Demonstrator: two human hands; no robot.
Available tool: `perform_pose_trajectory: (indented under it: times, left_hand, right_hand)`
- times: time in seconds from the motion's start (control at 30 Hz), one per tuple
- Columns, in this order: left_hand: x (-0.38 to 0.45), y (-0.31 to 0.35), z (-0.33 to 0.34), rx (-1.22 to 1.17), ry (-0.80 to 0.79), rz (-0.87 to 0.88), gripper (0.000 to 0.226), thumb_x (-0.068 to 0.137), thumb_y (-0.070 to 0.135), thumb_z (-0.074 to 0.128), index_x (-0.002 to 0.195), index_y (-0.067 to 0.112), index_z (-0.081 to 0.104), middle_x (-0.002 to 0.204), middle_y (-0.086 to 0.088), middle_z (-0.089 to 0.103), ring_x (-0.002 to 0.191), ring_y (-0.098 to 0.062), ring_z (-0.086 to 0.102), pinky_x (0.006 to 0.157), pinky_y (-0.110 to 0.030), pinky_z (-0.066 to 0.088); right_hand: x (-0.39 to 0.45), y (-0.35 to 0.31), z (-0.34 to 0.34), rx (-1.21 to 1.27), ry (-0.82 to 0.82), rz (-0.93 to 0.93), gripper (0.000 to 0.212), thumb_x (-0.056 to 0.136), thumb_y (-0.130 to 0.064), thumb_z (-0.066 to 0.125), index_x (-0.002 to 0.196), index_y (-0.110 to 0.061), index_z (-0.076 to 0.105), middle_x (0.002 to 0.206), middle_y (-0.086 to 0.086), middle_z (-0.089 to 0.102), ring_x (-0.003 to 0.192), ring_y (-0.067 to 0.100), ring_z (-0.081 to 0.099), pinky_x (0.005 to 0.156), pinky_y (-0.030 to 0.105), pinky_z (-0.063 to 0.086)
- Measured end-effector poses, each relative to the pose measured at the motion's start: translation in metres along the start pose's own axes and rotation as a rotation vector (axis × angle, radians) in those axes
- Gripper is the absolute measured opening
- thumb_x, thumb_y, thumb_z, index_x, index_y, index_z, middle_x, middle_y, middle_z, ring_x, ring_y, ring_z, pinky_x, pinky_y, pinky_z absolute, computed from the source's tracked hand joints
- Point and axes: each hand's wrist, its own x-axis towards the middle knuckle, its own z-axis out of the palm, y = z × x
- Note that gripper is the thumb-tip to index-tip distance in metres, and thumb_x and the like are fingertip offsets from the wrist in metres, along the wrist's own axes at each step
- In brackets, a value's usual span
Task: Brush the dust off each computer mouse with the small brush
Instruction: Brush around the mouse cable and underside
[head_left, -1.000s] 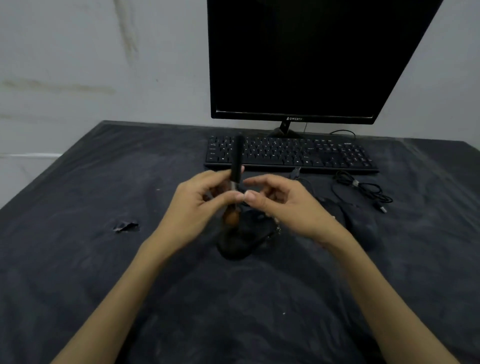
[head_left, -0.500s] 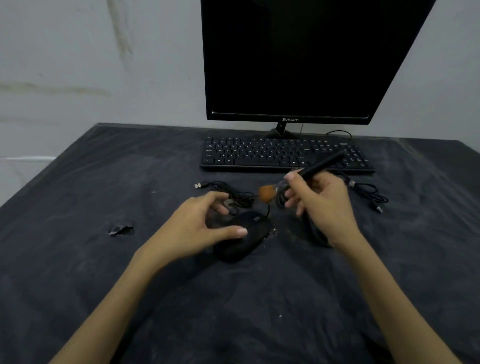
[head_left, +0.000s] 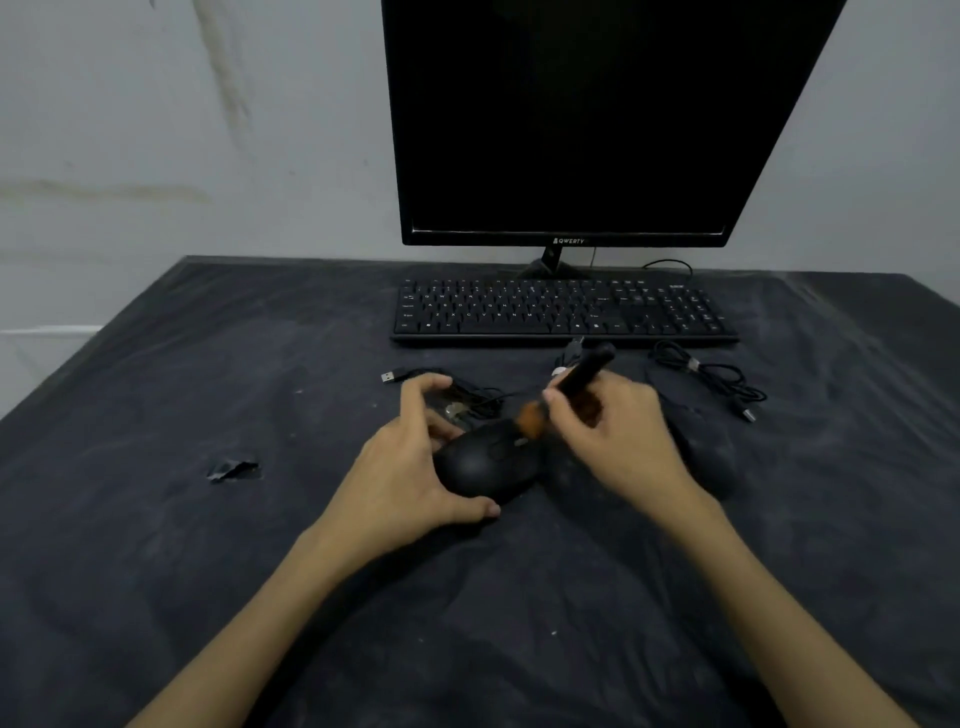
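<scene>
The left hand curls round the near and left side of a black mouse lying on the dark cloth, thumb along the near edge, fingers arched over the far side. The right hand pinches the brush by its black handle, which slants up and away toward the keyboard; its orange bristles touch the mouse's front end. A second mouse lies just right of the right hand, partly hidden by it. Cables lie between the mice and the keyboard. The dark monitor behind reads "QWERTY" on its lower bezel. Keyboard legends are too small to read.
</scene>
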Motion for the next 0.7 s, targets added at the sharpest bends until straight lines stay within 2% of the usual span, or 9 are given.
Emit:
perform_pose_trajectory:
  times: [0.03, 0.1, 0.2, 0.27, 0.37, 0.47, 0.57, 0.63, 0.7]
  left_hand:
    - [0.000, 0.000, 0.000, -0.028, 0.019, 0.027, 0.108, 0.047, 0.040, 0.093, 0.121, 0.050, 0.016, 0.100, 0.018, 0.060, 0.092, 0.001, 0.058, 0.081, -0.020, 0.047]
    - [0.000, -0.002, 0.001, -0.052, 0.049, 0.084, 0.110, 0.045, 0.030, 0.094, 0.113, 0.059, 0.013, 0.102, 0.016, 0.062, 0.093, 0.000, 0.059, 0.082, -0.018, 0.047]
    - [-0.001, -0.002, 0.004, -0.063, 0.067, 0.136, 0.113, 0.047, 0.020, 0.093, 0.114, 0.061, 0.012, 0.104, 0.015, 0.061, 0.096, -0.001, 0.058, 0.082, -0.017, 0.045]
    - [-0.002, -0.003, 0.005, -0.063, 0.078, 0.152, 0.115, 0.048, 0.017, 0.093, 0.114, 0.062, 0.011, 0.105, 0.015, 0.061, 0.097, -0.002, 0.059, 0.082, -0.017, 0.045]
    - [-0.001, -0.003, 0.005, -0.063, 0.082, 0.173, 0.116, 0.048, 0.014, 0.093, 0.115, 0.061, 0.011, 0.105, 0.016, 0.061, 0.096, -0.004, 0.059, 0.083, -0.023, 0.048]
    - [-0.001, -0.002, 0.005, -0.070, 0.087, 0.174, 0.115, 0.047, 0.013, 0.092, 0.114, 0.061, 0.012, 0.103, 0.017, 0.062, 0.096, -0.004, 0.059, 0.084, -0.025, 0.049]
    - [0.000, -0.002, 0.006, -0.055, 0.091, 0.177, 0.116, 0.046, 0.012, 0.092, 0.115, 0.060, 0.012, 0.103, 0.018, 0.062, 0.097, -0.004, 0.058, 0.083, -0.023, 0.047]
    - [0.000, -0.003, 0.006, -0.042, 0.088, 0.177, 0.116, 0.047, 0.013, 0.092, 0.115, 0.060, 0.011, 0.104, 0.019, 0.061, 0.096, -0.004, 0.058, 0.081, -0.019, 0.045]
    - [0.000, -0.003, 0.006, -0.041, 0.081, 0.175, 0.116, 0.047, 0.015, 0.093, 0.115, 0.060, 0.011, 0.104, 0.018, 0.061, 0.098, -0.005, 0.057, 0.082, -0.017, 0.043]
  right_hand:
    - [0.002, 0.002, -0.005, -0.006, 0.049, 0.005, 0.005, 0.088, -0.021, 0.066, 0.084, -0.021, 0.069, 0.070, -0.006, 0.065, 0.067, 0.017, 0.067, 0.064, 0.022, 0.047]
    - [0.005, 0.002, -0.015, 0.235, 0.090, 0.089, 0.008, 0.089, -0.022, 0.064, 0.082, -0.024, 0.067, 0.067, -0.004, 0.068, 0.062, 0.015, 0.068, 0.058, 0.024, 0.049]
    - [0.003, -0.010, -0.021, 0.549, 0.152, 0.149, 0.007, 0.092, -0.020, 0.061, 0.088, -0.019, 0.067, 0.065, -0.001, 0.068, 0.056, 0.010, 0.065, 0.047, 0.017, 0.044]
    - [-0.003, -0.016, -0.017, 0.636, 0.069, 0.172, 0.007, 0.092, -0.017, 0.061, 0.089, -0.015, 0.067, 0.065, 0.001, 0.067, 0.055, 0.011, 0.063, 0.043, 0.017, 0.042]
    - [-0.011, -0.011, -0.008, 0.440, -0.075, 0.187, 0.009, 0.090, -0.021, 0.063, 0.084, -0.016, 0.068, 0.064, 0.001, 0.067, 0.055, 0.010, 0.063, 0.046, 0.016, 0.042]
    - [0.000, -0.006, -0.018, 0.118, 0.089, 0.136, 0.012, 0.089, -0.026, 0.063, 0.078, -0.020, 0.066, 0.062, -0.002, 0.065, 0.053, 0.009, 0.059, 0.051, 0.021, 0.045]
    - [-0.002, -0.015, -0.022, 0.273, 0.108, 0.068, 0.010, 0.089, -0.025, 0.063, 0.080, -0.029, 0.064, 0.069, 0.000, 0.069, 0.061, 0.014, 0.066, 0.057, 0.026, 0.052]
    - [-0.010, -0.022, -0.012, 0.428, -0.007, 0.081, 0.008, 0.089, -0.021, 0.064, 0.083, -0.026, 0.066, 0.069, 0.001, 0.069, 0.060, 0.013, 0.066, 0.052, 0.020, 0.047]
    - [-0.013, -0.021, -0.005, 0.407, -0.072, 0.107, 0.007, 0.089, -0.018, 0.064, 0.084, -0.021, 0.067, 0.068, 0.001, 0.068, 0.058, 0.010, 0.065, 0.051, 0.016, 0.045]
